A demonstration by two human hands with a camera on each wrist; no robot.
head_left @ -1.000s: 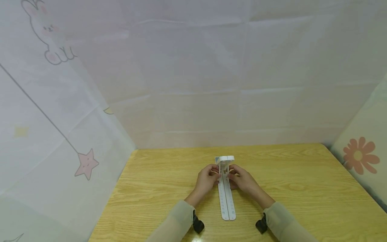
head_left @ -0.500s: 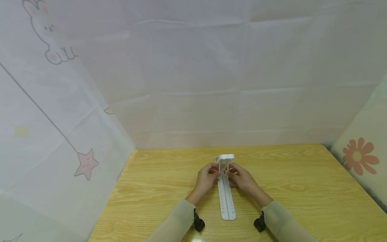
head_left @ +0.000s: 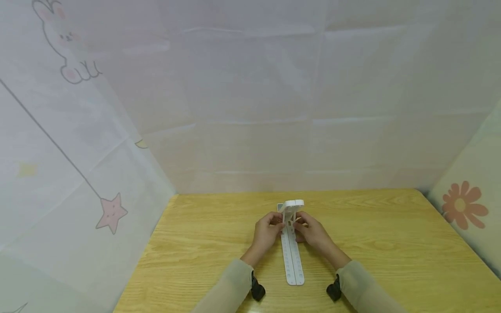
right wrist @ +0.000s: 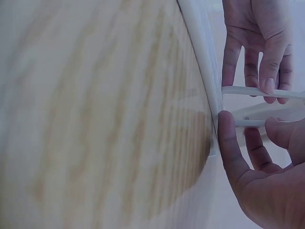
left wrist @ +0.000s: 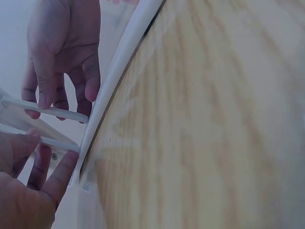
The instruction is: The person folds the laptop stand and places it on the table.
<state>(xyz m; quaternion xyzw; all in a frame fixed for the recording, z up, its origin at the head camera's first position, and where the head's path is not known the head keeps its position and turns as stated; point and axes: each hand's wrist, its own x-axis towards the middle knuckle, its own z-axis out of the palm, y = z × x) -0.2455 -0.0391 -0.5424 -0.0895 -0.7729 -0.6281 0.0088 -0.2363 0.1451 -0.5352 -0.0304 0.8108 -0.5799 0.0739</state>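
A white folding stand (head_left: 292, 261) lies lengthwise on the wooden table, its two long notched bars side by side. At the far end a raised part (head_left: 293, 203) stands up on two thin struts. My left hand (head_left: 267, 232) pinches the left strut (left wrist: 59, 144) between thumb and fingers. On the other side, my right hand (head_left: 315, 232) pinches the right strut (right wrist: 250, 123) in the same way. One left fingertip reaches the base in the left wrist view. Some fingers of both hands are hidden behind the stand in the head view.
The wooden table (head_left: 203, 248) extends to both sides of the stand. Behind it hangs a pale creased cloth (head_left: 250, 108), with printed cloth at left and right. Each wrist carries a black camera (head_left: 257, 290) below the sleeve.
My right wrist has shifted slightly to the left. Both hands keep their pinch on the struts, and the stand stays nearly in the same place.
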